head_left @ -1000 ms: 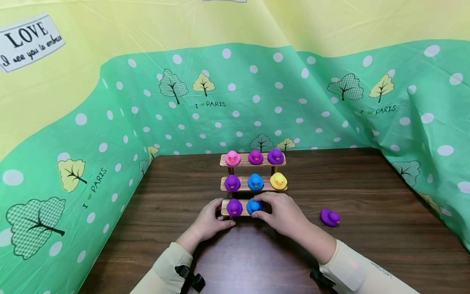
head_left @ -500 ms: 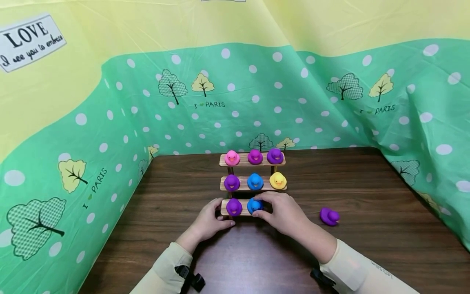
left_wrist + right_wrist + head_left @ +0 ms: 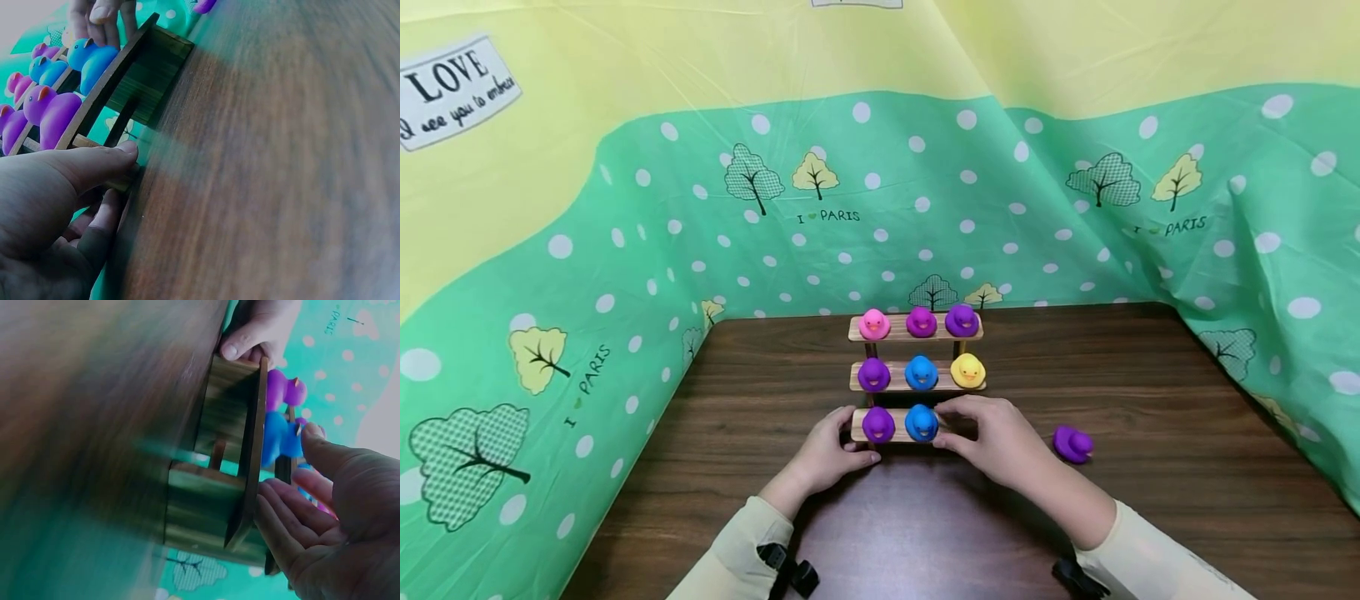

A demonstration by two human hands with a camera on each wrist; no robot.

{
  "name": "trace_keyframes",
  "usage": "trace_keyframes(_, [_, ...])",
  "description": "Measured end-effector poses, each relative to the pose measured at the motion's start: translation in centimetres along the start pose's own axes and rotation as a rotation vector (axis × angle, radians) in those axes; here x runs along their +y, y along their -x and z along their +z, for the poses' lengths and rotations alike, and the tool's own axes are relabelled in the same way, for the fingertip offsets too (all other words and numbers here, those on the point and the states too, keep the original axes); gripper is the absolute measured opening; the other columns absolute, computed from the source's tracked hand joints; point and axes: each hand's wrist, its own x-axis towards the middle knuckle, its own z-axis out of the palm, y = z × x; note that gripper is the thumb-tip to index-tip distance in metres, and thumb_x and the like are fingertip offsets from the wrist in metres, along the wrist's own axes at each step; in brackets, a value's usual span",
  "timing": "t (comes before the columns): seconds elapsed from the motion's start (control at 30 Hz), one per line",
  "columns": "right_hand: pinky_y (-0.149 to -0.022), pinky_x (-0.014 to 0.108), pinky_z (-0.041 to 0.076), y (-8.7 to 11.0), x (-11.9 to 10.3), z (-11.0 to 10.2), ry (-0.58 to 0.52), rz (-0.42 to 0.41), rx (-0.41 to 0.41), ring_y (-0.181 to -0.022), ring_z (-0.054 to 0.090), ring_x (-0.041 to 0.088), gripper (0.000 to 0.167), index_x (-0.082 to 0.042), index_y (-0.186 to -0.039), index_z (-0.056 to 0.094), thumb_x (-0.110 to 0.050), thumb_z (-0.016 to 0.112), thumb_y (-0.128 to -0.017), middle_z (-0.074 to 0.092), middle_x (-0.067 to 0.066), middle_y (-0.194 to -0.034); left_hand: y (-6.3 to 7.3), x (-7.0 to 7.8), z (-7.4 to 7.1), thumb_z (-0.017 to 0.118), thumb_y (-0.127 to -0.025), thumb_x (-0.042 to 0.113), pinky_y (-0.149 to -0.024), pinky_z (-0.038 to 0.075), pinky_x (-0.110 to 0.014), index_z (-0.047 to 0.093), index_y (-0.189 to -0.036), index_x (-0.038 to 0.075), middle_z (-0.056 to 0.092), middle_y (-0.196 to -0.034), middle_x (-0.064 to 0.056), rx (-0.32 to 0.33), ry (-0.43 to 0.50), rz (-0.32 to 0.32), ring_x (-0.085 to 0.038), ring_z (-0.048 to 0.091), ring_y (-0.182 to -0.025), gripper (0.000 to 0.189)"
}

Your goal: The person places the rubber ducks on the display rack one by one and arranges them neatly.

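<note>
A three-tier wooden display stand (image 3: 899, 427) holds small rubber ducks on its steps. The left hand (image 3: 823, 450) grips the left end of the lowest step, its thumb at the front of the support in the left wrist view. On that step a purple duck (image 3: 877, 425) sits at the left, with a blue duck (image 3: 921, 423) beside it. Just right of the blue duck is the right hand (image 3: 1003, 437), its thumb and fingers spread apart and nothing between them. In the right wrist view the thumb tip overlaps the blue duck (image 3: 275, 437).
The middle step carries purple, blue and yellow (image 3: 967, 371) ducks; the top step has a pink duck (image 3: 874, 323), a magenta duck (image 3: 921, 322) and a purple duck (image 3: 962, 320). One loose purple duck (image 3: 1072, 444) lies on the brown table (image 3: 1150, 400). Green-and-yellow cloth (image 3: 880, 200) surrounds it.
The right hand has let go of the blue duck and drawn slightly to the right, leaving it on the lowest step. The left hand stays at the stand.
</note>
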Motion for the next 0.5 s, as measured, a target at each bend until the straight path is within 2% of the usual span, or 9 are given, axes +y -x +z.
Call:
trace_keyframes(0.23, [-0.078, 0.04, 0.063, 1.8, 1.6, -1.9, -0.088, 0.021, 0.025, -0.091, 0.072, 0.013, 0.026, -0.015, -0.108, 0.079, -0.018, 0.09, -0.085, 0.077, -0.005, -0.101, 0.1, 0.0, 0.3, 0.094, -0.078, 0.014, -0.084, 0.06, -0.027, 0.061, -0.131, 0.002, 0.063, -0.12, -0.009, 0.002, 0.005, -0.005, -0.019, 0.062, -0.105, 0.063])
trace_keyframes(0.37, [-0.079, 0.038, 0.063, 2.6, 3.1, -3.5, -0.095, 0.034, 0.019, -0.088, 0.071, 0.01, 0.022, -0.012, -0.107, 0.078, -0.012, 0.088, -0.087, 0.076, -0.004, -0.1, 0.2, -0.1, 0.4, 0.094, -0.078, 0.015, -0.084, 0.06, -0.027, 0.061, -0.131, 0.003, 0.064, -0.119, -0.007, 0.005, 0.005, -0.006, -0.018, 0.062, -0.104, 0.063])
trace_keyframes(0.5, [-0.077, 0.04, 0.063, 3.3, 4.7, -5.5, -0.063, 0.058, 0.01, -0.09, 0.072, 0.014, 0.022, -0.016, -0.108, 0.078, -0.013, 0.087, -0.088, 0.076, -0.004, -0.102, 0.2, -0.1, 0.5, 0.094, -0.078, 0.014, -0.084, 0.06, -0.027, 0.062, -0.13, 0.003, 0.064, -0.119, -0.007, 0.009, 0.002, 0.0, -0.017, 0.063, -0.104, 0.063])
